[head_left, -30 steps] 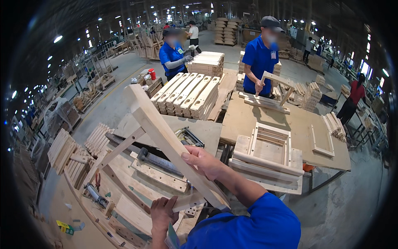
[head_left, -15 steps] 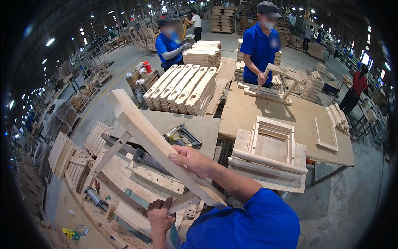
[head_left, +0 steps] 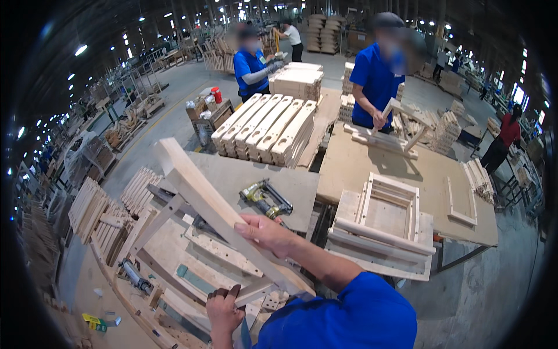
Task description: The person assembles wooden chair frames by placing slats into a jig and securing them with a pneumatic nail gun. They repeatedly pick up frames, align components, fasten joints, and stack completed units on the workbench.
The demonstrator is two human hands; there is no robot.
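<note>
Pale bare wood, nearest my feed: a wooden frame (head_left: pixel 200 189), held tilted above scattered wooden parts (head_left: pixel 224 251), its long beam running up and away to the left. Right hand (head_left: pixel 261 232) is clamped on that beam, thumb on top, far fingers hidden. Left hand (head_left: pixel 225 309) is curled round the short lower crosspiece (head_left: pixel 254 289). Whether the frame touches anything under it, I can't tell.

Progress, my judgement: beam and crosspieces look joined already, so it reads as mostly put together. No coating that I can make out. What is left I can't settle from this view; joint fit is too small to check.

In the way: beam and right forearm (head_left: pixel 317 260) block part of what I'd want to see below. Lower left, silver tool (head_left: pixel 135 274), plus yellow-green packet (head_left: pixel 93 321) on a tan surface (head_left: pixel 81 294). Past the right hand, nail gun (head_left: pixel 267 198) lies on the grey tabletop (head_left: pixel 232 171).

Off right, rectangular frame (head_left: pixel 390 174) on flat boards by the brown table (head_left: pixel 343 168). Farther: stacked slats (head_left: pixel 264 125) with oval holes, a blue-shirted co-worker (head_left: pixel 372 75) gripping another frame (head_left: pixel 415 131), second co-worker (head_left: pixel 250 70) farther back.
</note>
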